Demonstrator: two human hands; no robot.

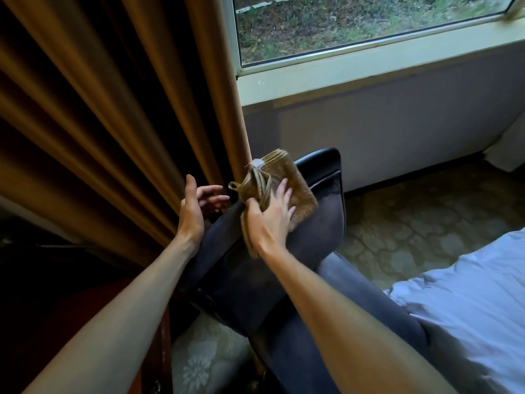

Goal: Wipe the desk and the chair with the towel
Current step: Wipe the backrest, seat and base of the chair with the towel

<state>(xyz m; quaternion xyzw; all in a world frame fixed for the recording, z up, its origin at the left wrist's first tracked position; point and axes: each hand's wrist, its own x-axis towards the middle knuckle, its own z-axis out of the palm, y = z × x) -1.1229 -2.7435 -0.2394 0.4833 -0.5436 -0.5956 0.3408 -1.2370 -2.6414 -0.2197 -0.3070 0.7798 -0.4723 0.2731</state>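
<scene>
The towel (pixel 287 177) is pressed on the chair (pixel 321 223) back by the right hand (pixel 270 220), fingers straight. The left hand (pixel 196 206), at 9 o'clock, is held open and empty. As it is not gripped, the towel may be pushed off.

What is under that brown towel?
The towel lies on the back of the dark chair, with the right hand pressing on top. The patch of chair directly beneath it is covered, so its state cannot be seen.

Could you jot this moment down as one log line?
phase: wiping | right hand: presses brown towel on chair back | left hand: open, holds nothing
</scene>
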